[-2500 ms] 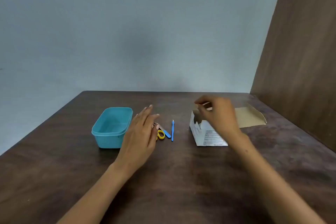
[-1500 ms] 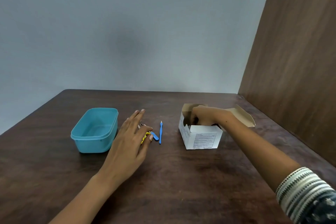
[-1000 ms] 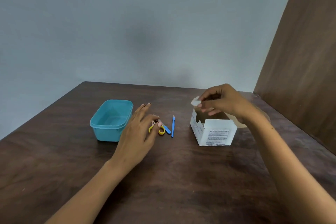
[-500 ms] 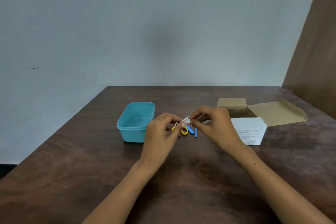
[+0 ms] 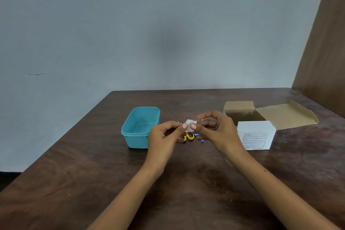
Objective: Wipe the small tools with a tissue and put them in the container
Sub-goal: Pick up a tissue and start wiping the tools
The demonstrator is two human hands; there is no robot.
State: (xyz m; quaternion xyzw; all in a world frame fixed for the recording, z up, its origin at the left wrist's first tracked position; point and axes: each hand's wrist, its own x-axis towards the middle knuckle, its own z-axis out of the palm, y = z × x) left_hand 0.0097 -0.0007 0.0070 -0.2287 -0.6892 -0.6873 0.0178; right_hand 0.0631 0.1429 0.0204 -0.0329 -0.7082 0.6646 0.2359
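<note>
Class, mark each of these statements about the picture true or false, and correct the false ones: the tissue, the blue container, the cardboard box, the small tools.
1. Both hands pinch the white tissue. True: the left hand and the right hand each hold an edge.
2. The teal container already holds the tools. False: no tools show inside it.
3. The yellow-handled scissors lie on the table. True.
4. The cardboard box is closed. False: its flaps stand open.
5. The box stands left of the container. False: it stands to the right.
</note>
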